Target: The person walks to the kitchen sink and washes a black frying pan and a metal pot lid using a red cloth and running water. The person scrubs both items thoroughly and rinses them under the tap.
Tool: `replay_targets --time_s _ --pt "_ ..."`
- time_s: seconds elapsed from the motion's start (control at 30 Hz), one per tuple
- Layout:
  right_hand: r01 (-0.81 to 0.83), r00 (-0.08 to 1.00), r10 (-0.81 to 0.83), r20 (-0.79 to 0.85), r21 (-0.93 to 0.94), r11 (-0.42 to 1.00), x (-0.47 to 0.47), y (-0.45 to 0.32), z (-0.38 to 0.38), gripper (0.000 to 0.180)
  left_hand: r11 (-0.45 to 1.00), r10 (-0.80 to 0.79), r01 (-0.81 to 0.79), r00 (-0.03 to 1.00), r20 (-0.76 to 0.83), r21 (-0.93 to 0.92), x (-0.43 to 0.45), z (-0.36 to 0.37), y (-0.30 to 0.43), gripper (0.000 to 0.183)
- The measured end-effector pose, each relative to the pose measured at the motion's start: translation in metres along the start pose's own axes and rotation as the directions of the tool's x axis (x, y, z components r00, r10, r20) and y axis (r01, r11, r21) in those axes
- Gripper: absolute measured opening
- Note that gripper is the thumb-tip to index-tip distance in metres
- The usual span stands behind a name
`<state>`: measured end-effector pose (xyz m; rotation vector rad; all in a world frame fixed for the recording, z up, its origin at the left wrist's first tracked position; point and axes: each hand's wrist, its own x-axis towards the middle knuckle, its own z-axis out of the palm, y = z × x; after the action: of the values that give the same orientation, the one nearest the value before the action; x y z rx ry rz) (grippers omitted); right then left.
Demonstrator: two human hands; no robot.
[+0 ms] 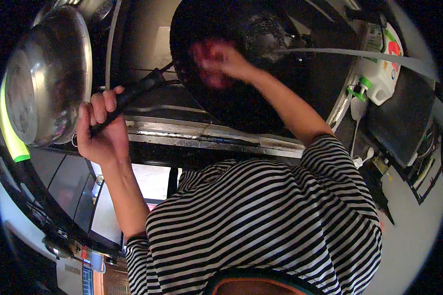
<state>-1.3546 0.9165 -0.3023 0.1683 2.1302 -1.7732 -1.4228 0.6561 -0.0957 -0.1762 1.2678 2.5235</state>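
Note:
My left hand (107,121) is wrapped around the black handle (140,88) of a large dark pan (236,103). The pan is tilted over a sink (144,40), close to its front rim. Inside the dark pan, my right hand (217,61) is blurred and lit reddish. Blur and shadow hide whether its fingers hold anything. Just right of that hand, a pale wet patch (265,37) shines on the pan. A long grey faucet spout (347,53) reaches in from the right and ends near this patch.
At the left stands a steel pot (55,77), tipped on its side. A white detergent bottle (387,70) and a green-topped pump (363,86) are at the right, near a long-handled spoon (355,114). The metal counter edge (221,138) runs before my body.

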Motion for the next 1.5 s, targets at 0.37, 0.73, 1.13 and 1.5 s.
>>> replay_targets --time_s 0.37,0.73,1.13,1.5 --pt "-0.257 0.954 -0.04 -0.298 -0.879 0.402 -0.058 0.06 -0.133 0.041 1.0 0.004 -0.004 0.999 0.033 -0.008 -0.003 -0.002 0.001 0.026" --pt "-0.063 0.954 -0.074 0.292 0.435 0.898 -0.024 -0.088 0.01 0.036 1.0 -0.014 0.012 0.979 -0.205 -0.011 -0.005 -0.003 -0.004 0.027" --pt "-0.297 0.925 -0.135 -0.356 -0.896 0.33 -0.021 0.056 -0.148 0.05 0.998 -0.005 0.002 0.999 -0.041 -0.06 -0.018 -0.016 -0.007 0.027" --pt "-0.22 0.934 0.234 0.269 -0.081 0.972 -0.112 -0.088 0.0 0.026 1.0 0.02 -0.021 1.0 0.018 0.023 -0.011 0.0 -0.004 0.026"
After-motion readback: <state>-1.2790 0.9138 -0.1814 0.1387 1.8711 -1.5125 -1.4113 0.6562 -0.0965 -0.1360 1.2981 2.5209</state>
